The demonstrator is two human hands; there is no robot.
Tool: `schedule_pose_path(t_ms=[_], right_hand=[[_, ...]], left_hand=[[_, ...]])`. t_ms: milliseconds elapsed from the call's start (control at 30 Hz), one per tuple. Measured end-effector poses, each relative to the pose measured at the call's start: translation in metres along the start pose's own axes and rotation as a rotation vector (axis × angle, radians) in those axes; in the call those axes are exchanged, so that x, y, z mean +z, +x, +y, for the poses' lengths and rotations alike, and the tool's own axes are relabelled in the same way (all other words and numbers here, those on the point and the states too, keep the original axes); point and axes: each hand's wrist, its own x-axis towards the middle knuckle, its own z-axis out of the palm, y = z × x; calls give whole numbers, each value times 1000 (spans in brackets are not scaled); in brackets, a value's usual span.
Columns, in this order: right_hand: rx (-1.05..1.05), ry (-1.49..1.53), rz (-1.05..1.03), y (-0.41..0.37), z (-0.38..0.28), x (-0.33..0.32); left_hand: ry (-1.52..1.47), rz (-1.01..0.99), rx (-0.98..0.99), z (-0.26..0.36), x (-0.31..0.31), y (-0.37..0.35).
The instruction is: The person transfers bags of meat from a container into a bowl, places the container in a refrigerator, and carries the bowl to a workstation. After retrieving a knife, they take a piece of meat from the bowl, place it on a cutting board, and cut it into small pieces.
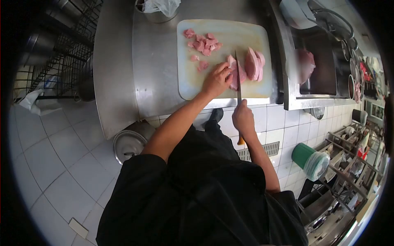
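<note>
A white cutting board (223, 33) lies on the steel counter. My right hand (243, 118) is wrapped round the handle of a knife (239, 78), whose long blade points away from me across a slice of pink meat (233, 78). On the left edge of that slice rest the bent fingers of my left hand (217, 80), pressed against the meat. Thicker meat slices (252, 64) lean together just right of the blade. Small cut meat pieces (205, 43) form a loose pile at the board's upper left, with a few bits (202, 65) nearer my left hand.
Right of the board is a steel sink (324, 61), with a large piece of meat (305, 65) in a blurred bag or container. A metal pot (158, 15) holding a plastic bag stands at the counter's back. A lidded pot (130, 145) and a green bin (302, 156) are below.
</note>
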Motion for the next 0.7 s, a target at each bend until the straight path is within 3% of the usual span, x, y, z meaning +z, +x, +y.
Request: schedule_pose_path(t_ms=[100, 200, 367, 500, 600, 700], right_hand=[[-110, -6, 87, 47, 7, 6], [-39, 181, 34, 102, 6, -3], [-3, 190, 37, 145, -6, -16], [-77, 94, 127, 126, -8, -33], [-80, 76, 183, 69, -29, -52], [-58, 49, 127, 21, -22, -44]], left_hand=[[-22, -11, -11, 0, -2, 1], [-26, -16, 0, 2, -1, -1], [-14, -18, 4, 1, -3, -2], [-65, -4, -11, -1, -3, -2], [-116, 40, -77, -4, -6, 5], [-109, 132, -95, -7, -8, 16]])
